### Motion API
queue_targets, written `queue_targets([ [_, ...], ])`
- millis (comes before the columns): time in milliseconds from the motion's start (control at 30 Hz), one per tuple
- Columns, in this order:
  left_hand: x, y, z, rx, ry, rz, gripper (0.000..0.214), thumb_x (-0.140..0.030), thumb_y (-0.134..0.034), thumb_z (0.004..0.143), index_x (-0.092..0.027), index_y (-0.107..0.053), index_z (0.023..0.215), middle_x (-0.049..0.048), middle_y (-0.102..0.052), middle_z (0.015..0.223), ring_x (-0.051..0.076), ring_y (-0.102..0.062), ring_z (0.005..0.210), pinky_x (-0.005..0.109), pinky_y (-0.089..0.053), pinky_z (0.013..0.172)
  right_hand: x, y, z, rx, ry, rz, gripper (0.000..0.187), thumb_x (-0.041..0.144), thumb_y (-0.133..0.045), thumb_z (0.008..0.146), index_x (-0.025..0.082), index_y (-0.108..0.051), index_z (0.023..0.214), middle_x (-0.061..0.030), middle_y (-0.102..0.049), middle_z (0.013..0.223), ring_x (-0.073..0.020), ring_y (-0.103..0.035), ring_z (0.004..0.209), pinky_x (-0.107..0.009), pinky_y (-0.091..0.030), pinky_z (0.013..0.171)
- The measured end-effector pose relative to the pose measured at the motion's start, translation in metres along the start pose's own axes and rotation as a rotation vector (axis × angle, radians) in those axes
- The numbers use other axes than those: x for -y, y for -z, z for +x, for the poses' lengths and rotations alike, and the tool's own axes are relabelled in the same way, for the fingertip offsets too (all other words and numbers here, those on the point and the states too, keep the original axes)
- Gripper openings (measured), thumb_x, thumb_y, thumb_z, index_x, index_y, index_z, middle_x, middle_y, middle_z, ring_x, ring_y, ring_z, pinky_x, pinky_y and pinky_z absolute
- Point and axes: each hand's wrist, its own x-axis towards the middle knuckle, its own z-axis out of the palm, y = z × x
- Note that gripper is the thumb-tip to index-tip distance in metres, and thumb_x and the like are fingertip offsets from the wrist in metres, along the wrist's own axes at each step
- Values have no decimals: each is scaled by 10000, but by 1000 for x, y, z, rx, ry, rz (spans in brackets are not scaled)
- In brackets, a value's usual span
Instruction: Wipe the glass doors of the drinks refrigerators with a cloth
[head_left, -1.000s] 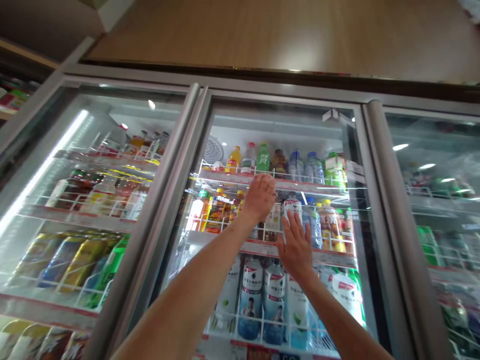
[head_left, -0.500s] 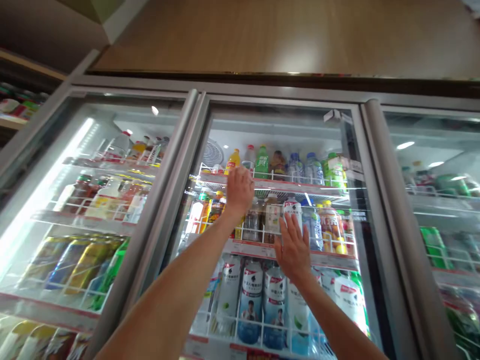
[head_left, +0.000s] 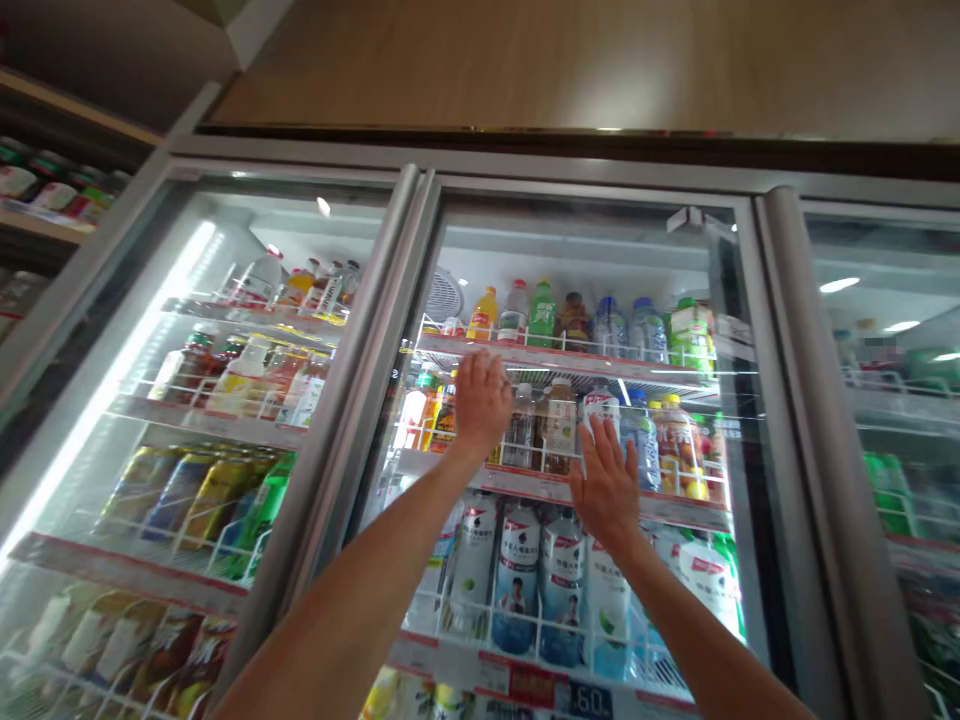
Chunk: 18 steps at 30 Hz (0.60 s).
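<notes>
My left hand is raised in front of the middle glass door, over the shelf of bottles behind it. Its fingers point up, slightly bent, and I see nothing held in them. To its right, my right hand is spread with the palm toward the glass and holds nothing. Whether either hand touches the glass, I cannot tell. Behind the glass, an orange drink bottle and a green bottle stand on the top shelf. Large white-and-blue bottles fill a lower shelf.
A left glass door with a metal frame covers shelves of bottles and gold cans. On the right is another door frame. A wood panel runs above the cooler. Open shelving with packaged goods stands at the far left.
The view has shifted, so the cooler sits slightly right and higher in the picture. Both hands stay raised before the middle door. The left fingers look a little straighter.
</notes>
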Motion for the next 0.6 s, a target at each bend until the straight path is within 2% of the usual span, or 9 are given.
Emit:
queue_targets([
  [67, -24, -2, -18, 103, -243, -51, 391, -243, -425, 851, -134, -484, 1222, 129, -471, 1330, 241, -303, 1331, 460, -280, 1104, -1, 0, -1, -6, 16, 1, 538, 245, -396, 876, 171, -297, 1400, -112, -379, 1428, -211, -244, 1371, -460, -170, 1114],
  [100, -30, -2, -24, 149, -342, -69, 391, -249, -428, 852, -156, -482, 1228, 107, -472, 1336, 231, -304, 1332, 451, -285, 1104, -2, 0, -1, -7, 20, 3, 539, 249, -397, 877, 171, -296, 1400, -113, -379, 1428, -212, -247, 1370, -459, -173, 1113],
  [167, -21, 4, -28, 204, -408, -70, 397, -245, -428, 848, -178, -479, 1236, 85, -477, 1338, 229, -323, 1323, 446, -302, 1094, -2, 1, -1, -1, 18, 11, 551, 256, -399, 876, 178, -280, 1408, -109, -368, 1435, -213, -243, 1371, -458, -176, 1111],
  [233, 11, 16, -22, 174, -277, -21, 407, -224, -422, 835, -158, -483, 1233, 109, -486, 1323, 246, -357, 1301, 456, -322, 1077, -2, 1, -1, 5, 10, 16, 565, 259, -401, 874, 184, -263, 1416, -104, -358, 1442, -213, -237, 1373, -456, -176, 1110],
  [333, 62, 30, -10, 38, 57, 77, 423, -212, -412, 828, -89, -478, 1228, 182, -467, 1318, 285, -359, 1295, 489, -314, 1071, -1, 1, -1, 1, 4, 9, 558, 257, -404, 869, 176, -284, 1408, -102, -374, 1433, -217, -253, 1366, -458, -172, 1111],
  [400, 70, 31, -9, -34, 183, 107, 435, -227, -408, 839, -55, -464, 1234, 216, -440, 1329, 304, -328, 1311, 510, -292, 1079, 0, 1, 0, -2, 2, 1, 534, 257, -403, 868, 166, -324, 1388, -105, -394, 1420, -220, -269, 1359, -458, -174, 1111],
  [467, 50, 25, -17, -45, 144, 87, 426, -238, -401, 851, -64, -460, 1235, 207, -441, 1330, 293, -306, 1326, 513, -283, 1085, 0, 2, 0, -5, 0, 0, 514, 259, -396, 871, 161, -347, 1374, -107, -401, 1415, -219, -272, 1358, -453, -176, 1112],
  [500, 32, 20, -24, -24, 65, 60, 415, -241, -398, 856, -85, -462, 1235, 187, -449, 1329, 279, -299, 1332, 507, -285, 1089, 0, 2, 0, -5, 0, 4, 513, 260, -393, 873, 163, -347, 1374, -106, -398, 1417, -216, -268, 1361, -449, -175, 1113],
  [600, -23, 7, -45, 128, -293, -57, 394, -247, -411, 856, -159, -473, 1236, 108, -467, 1339, 239, -277, 1347, 471, -288, 1103, -2, 1, -1, -2, 12, 19, 528, 256, -396, 872, 166, -326, 1387, -105, -377, 1431, -209, -254, 1366, -445, -165, 1116],
])
